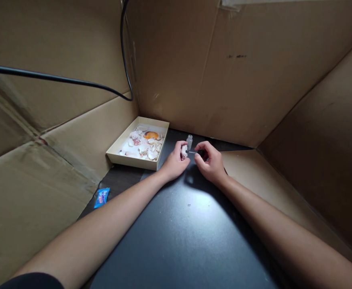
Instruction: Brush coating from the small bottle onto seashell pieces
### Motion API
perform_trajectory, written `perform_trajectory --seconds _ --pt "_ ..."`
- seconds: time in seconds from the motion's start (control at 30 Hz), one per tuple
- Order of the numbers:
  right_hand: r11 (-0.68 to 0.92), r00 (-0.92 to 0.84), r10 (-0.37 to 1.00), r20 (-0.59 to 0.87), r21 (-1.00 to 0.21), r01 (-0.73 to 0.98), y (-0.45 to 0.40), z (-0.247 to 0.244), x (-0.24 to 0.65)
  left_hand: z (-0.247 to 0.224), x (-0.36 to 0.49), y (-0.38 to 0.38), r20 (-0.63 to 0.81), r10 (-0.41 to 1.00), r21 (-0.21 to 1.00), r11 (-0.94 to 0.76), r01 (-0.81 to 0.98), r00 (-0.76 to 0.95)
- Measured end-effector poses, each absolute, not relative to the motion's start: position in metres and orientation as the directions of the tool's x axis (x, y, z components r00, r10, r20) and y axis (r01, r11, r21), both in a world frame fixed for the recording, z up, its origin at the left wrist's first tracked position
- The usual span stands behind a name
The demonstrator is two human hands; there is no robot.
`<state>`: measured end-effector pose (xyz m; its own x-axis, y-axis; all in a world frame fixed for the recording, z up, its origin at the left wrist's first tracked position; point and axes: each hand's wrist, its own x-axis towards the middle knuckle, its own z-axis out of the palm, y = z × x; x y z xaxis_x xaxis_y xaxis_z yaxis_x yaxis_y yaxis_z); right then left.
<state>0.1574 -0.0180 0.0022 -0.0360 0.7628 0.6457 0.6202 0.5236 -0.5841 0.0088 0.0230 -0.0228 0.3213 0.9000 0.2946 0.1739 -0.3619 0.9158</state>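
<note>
My left hand [175,163] is closed around a small whitish, rough-textured shell [184,151], held between thumb and fingers. Facing it, my right hand [211,161] pinches a thin applicator brush [191,152] with a pale stem. The brush's dark tip meets the shell's right side or lies just in front of it; I cannot tell which. A small clear bottle [189,141] without a cap stands upright just behind the gap between my hands. My right fingers partly hide a dark part at the brush's handle end.
At the left, a cream tray [134,161] holds several shells, one of them orange [151,135]. A blue packet [102,197] lies near my left forearm. Cardboard walls [176,68] surround the dark table mat [176,241]. A black cable [73,80] hangs at upper left.
</note>
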Motion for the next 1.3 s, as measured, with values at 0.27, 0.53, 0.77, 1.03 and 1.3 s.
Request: perform_trajectory --seconds 0.27,0.53,0.77,1.03,1.3 --pt "0.527 -0.039 0.767 0.64 -0.594 0.608 -0.0181 0.0024 0.1572 -0.0227 0.0087 0.0226 0.295 0.894 0.908 -0.373 0.193 0.338" --pt "0.512 -0.026 0.774 0.633 -0.602 0.613 -0.0183 0.0023 0.1569 -0.0205 0.0085 0.0213 0.291 0.894 0.909 -0.369 0.192 0.341" --pt "0.523 -0.043 0.771 0.635 -0.593 0.612 -0.0183 0.0023 0.1567 -0.0211 0.0086 0.0215 0.297 0.896 0.916 -0.365 0.168 0.329" --pt "0.523 -0.036 0.764 0.644 -0.587 0.618 -0.0183 0.0027 0.1565 -0.0214 0.0087 0.022 0.284 0.901 0.921 -0.351 0.166 0.329" --pt "0.517 -0.039 0.771 0.635 -0.589 0.621 -0.0184 0.0024 0.1562 -0.0221 0.0091 0.0222 0.321 0.894 0.896 -0.393 0.205 0.313"
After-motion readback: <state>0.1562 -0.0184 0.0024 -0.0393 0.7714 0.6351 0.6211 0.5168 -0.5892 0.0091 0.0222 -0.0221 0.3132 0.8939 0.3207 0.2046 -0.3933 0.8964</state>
